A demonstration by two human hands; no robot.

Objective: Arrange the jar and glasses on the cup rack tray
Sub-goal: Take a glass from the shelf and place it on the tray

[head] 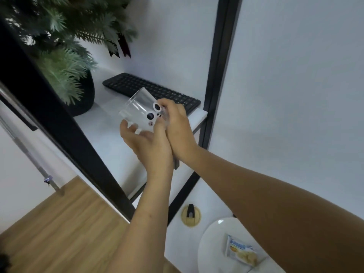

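Note:
A clear glass (137, 107) with a white patch and black dots printed on its side is held tilted above the white shelf (110, 150), its mouth pointing up and to the left. My left hand (146, 141) cups it from below, fingers spread under the body. At the glass's base end, my right hand (176, 127) has its fingers closed on the glass. Neither a jar nor a cup rack tray is in view.
A black keyboard (151, 91) lies at the back of the shelf, and a potted green plant (65, 62) stands at the left. Black frame posts (218, 75) border the shelf. Lower right is a white plate (212, 245) bearing a snack packet (240, 253). Wood floor lies at lower left.

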